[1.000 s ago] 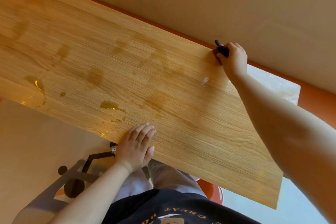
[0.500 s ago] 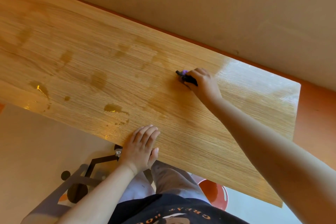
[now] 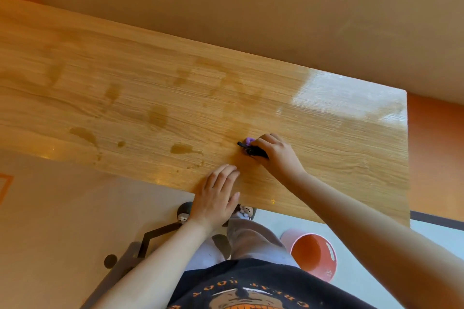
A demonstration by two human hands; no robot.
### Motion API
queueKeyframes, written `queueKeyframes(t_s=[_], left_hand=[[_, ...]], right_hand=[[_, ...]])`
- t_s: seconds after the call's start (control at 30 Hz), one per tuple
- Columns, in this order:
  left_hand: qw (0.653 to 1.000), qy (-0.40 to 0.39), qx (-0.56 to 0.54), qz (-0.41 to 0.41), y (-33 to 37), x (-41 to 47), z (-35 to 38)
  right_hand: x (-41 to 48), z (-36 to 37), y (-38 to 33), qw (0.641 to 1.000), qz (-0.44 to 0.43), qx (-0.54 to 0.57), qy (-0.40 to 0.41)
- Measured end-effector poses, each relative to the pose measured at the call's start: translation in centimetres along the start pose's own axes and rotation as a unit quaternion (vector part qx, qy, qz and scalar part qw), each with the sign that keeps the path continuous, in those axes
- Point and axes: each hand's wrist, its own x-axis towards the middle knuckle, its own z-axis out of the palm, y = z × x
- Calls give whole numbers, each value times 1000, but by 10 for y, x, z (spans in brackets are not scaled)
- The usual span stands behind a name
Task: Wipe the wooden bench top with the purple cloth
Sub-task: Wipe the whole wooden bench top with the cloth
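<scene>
Two hands are on the long light-brown wooden bench top (image 3: 326, 148). I see my right hand (image 3: 275, 154) closed around the small purple cloth (image 3: 250, 141), with something black bunched in the same grip. It presses the cloth down near the middle of the wood. Half a second ago that hand was farther away; now it has slid toward the near edge, close to my left hand (image 3: 216, 198). My left hand has stayed flat, fingers spread, on the near edge. Brown wet spots (image 3: 181, 148) still sit to the left. An orange round bucket (image 3: 313, 253) stands on the floor, near right.
</scene>
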Motion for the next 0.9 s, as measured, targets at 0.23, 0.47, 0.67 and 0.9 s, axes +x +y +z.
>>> queueKeyframes(t_s=[0.23, 0.47, 0.67, 0.9], left_hand=[[990, 54, 5, -127, -69, -54, -34], [985, 32, 39, -164, -131, -67, -55], [990, 21, 49, -127, -145, -65, -60], [994, 17, 67, -86, -156, -64, -65]], right_hand=[[-37, 20, -42, 998, 52, -7, 23], [-66, 45, -93, 992, 109, 10, 68], [-78, 46, -117, 988, 141, 18, 68], [-93, 45, -92, 919, 358, 42, 158]])
